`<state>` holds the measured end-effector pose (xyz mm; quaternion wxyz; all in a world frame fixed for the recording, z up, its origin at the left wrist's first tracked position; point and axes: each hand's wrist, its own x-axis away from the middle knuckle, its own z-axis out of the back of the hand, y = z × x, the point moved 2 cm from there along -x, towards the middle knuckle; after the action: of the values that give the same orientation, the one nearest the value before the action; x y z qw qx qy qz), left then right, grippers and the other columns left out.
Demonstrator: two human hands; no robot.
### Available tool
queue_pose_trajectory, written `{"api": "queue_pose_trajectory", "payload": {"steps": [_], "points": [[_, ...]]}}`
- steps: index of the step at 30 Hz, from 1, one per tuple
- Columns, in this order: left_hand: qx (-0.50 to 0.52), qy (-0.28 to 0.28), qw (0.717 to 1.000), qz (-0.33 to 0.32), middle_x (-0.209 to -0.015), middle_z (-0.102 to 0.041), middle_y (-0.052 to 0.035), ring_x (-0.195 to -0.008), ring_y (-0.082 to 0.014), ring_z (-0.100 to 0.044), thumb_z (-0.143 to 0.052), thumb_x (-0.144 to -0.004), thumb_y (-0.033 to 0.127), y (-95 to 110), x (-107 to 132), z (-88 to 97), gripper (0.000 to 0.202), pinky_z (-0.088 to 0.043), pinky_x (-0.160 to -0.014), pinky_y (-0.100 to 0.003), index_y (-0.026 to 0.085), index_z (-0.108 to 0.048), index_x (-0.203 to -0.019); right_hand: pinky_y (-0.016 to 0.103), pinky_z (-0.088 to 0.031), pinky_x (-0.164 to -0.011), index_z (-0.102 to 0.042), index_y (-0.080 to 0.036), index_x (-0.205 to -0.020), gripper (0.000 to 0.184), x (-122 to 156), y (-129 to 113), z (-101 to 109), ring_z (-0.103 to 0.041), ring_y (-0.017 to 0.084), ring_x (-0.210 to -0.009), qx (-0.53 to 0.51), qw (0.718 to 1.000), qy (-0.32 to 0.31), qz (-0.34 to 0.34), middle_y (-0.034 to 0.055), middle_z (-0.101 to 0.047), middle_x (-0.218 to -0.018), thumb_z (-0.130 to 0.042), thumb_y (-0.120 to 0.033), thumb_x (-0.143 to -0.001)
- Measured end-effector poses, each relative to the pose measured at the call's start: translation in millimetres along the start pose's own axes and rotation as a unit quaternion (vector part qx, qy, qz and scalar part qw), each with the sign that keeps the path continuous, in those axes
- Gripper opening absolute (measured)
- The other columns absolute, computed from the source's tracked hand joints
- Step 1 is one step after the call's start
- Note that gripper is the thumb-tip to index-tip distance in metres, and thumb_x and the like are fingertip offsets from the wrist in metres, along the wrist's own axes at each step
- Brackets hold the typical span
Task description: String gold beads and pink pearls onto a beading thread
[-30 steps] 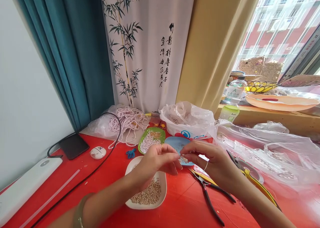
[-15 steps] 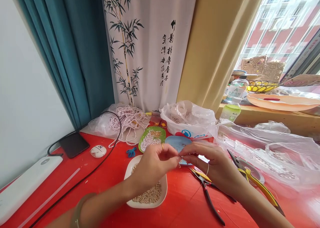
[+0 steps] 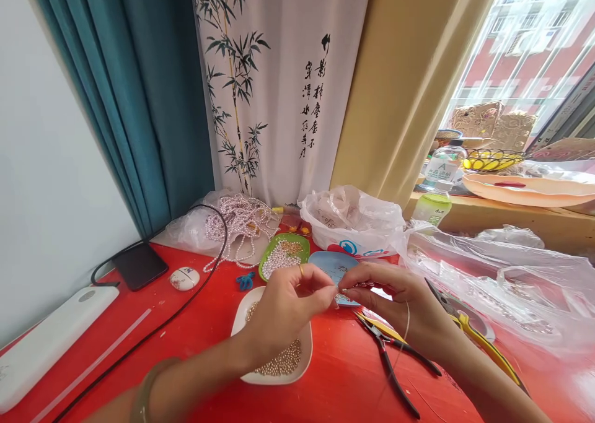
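A white wall (image 3: 41, 163) and teal curtain (image 3: 121, 95) stand left of the red table (image 3: 344, 361); a bamboo-printed curtain (image 3: 288, 51) hangs behind its back edge, then a tan curtain (image 3: 400, 82) and a window (image 3: 530, 91). By the left back corner, a plastic bag (image 3: 183, 230) lies with pinkish bead strands (image 3: 237, 218). A white tray (image 3: 240, 316) holds gold beads (image 3: 281, 361); the left hand (image 3: 283, 305), above it, pinches something too small to make out. Farther back, a green tray (image 3: 305, 254) holds pearly and gold beads, a blue plate (image 3: 325, 264) small pieces. The right hand (image 3: 395, 293) pinches likewise, fingertips meeting the left's before the plate; pale thread (image 3: 408, 318) trails across it. Toward the right edge spreads a clear bag (image 3: 534, 274).
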<state>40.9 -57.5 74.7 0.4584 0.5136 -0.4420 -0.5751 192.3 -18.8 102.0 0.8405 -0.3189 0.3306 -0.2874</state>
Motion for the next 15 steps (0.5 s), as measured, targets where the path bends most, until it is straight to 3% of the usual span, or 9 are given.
{"api": "queue_pose_trajectory", "payload": {"steps": [15], "points": [[0.01,-0.001,1.0,-0.014,-0.063,-0.057,-0.0005,-0.063,-0.0118,-0.05,-0.054,-0.072,0.019,-1.9,-1.2,0.1,0.009,-0.04,-0.06,-0.023,0.015,-0.06,-0.067,0.025,-0.047,-0.06,-0.064,-0.02,-0.074,0.01,0.6,2.8,-2.2,-0.059,0.014,-0.067,-0.012,1.0,-0.001,-0.006,0.0006,-0.065,-0.07,-0.055,-0.022,-0.078]]}}
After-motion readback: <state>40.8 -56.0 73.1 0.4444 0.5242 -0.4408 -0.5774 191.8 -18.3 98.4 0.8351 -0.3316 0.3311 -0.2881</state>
